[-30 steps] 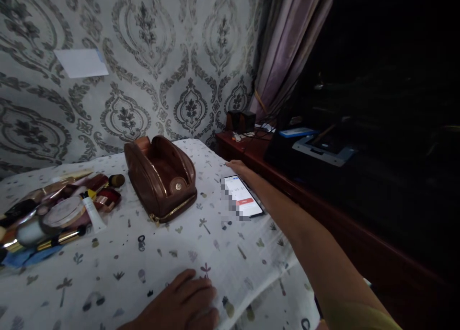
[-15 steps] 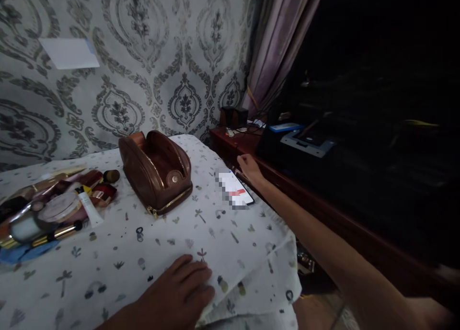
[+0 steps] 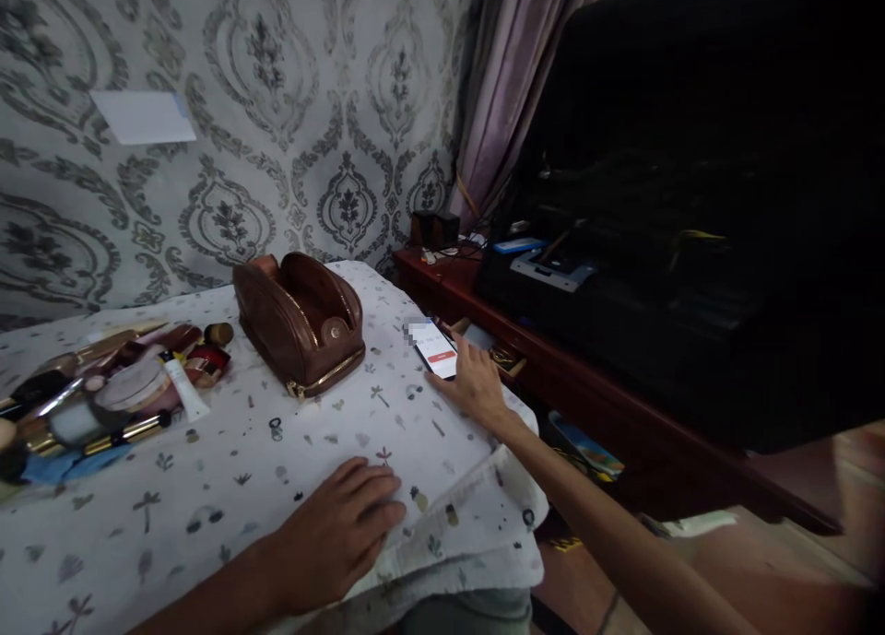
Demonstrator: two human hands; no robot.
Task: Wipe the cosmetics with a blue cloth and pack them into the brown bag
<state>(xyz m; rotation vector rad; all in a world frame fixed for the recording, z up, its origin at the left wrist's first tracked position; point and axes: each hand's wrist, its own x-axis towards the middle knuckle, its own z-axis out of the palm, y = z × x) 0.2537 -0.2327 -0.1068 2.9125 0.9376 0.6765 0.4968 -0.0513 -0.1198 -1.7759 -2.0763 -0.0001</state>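
My left hand lies palm down on the white patterned cloth, fingers loosely stretched and holding nothing. My right hand is at the smartphone near the cloth's right side. Its thumb is at the phone's near edge and its fingers are along the right edge, gripping it. The phone's lit screen shows a red button. Beyond my left hand stands a brown toiletry bag, unzipped, its inside dark. To the left lies a pile of makeup, with a white tube and a round compact.
A patterned wall rises behind the cloth. On the right, a dark red wooden desk carries a large black screen. Small dark speakers and cables sit at the desk's far end. An open drawer shows below the desktop.
My right hand has come down from beyond the phone's right side onto its edge. The drawer behind it now shows. My left hand stays on the cloth; the view has shifted slightly.
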